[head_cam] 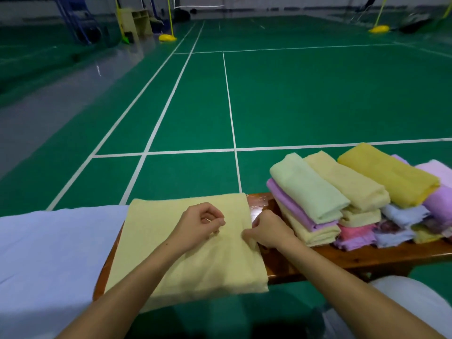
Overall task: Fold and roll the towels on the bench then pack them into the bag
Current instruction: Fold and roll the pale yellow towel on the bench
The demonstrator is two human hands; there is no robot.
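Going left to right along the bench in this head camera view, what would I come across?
Pale blue cloth → pale yellow towel spread flat, with the left hand then the right hand on it → bare strip of wooden bench → pile of folded towels.

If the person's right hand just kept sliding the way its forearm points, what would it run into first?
Probably the left hand. The right hand pinches the pale yellow towel near its right edge, and its forearm points up and to the left across the cloth, with the other hand close in that line. Depth is hard to judge.
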